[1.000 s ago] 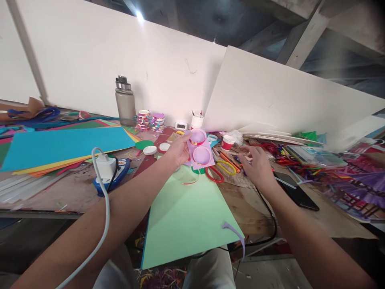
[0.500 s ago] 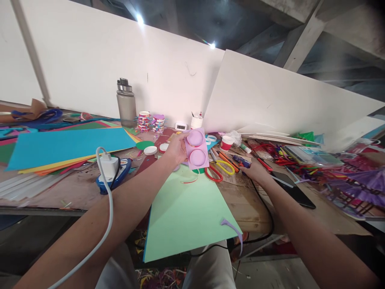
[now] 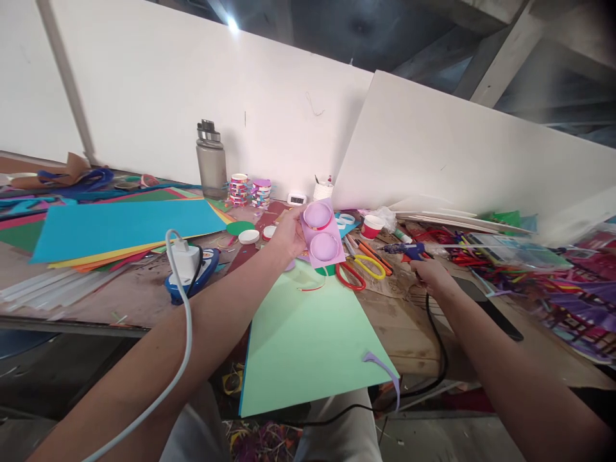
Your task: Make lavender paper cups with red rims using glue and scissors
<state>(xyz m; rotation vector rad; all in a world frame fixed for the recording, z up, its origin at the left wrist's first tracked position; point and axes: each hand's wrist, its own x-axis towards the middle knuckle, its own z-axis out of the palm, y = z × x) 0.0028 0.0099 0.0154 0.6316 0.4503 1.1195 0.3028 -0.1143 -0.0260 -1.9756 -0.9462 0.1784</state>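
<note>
My left hand (image 3: 291, 236) is closed on the left edge of a purple paper sheet (image 3: 321, 232), which bears two round purple paper-lined rings, one above the other. The sheet is held above the far end of a light green sheet (image 3: 312, 340). On the right, my right hand (image 3: 433, 276) wraps the handle of a blue hot glue gun (image 3: 410, 250). Its nozzle points left and a long clear glue stick (image 3: 462, 246) sticks out behind. A black cord (image 3: 436, 327) hangs from it. Some of my fingers are hidden behind what they hold.
Scissors with red and yellow handles (image 3: 368, 266) lie between my hands. Behind stand a paper cup (image 3: 372, 226), a bottle (image 3: 212, 160) and striped round stacks (image 3: 239, 190). Coloured sheets (image 3: 129, 224) and a power strip (image 3: 209, 266) are left; a black phone (image 3: 495, 314) lies right.
My right hand has raised the glue gun from the table, and its glue stick now shows. The purple sheet has tilted slightly. The whole view has shifted a little.
</note>
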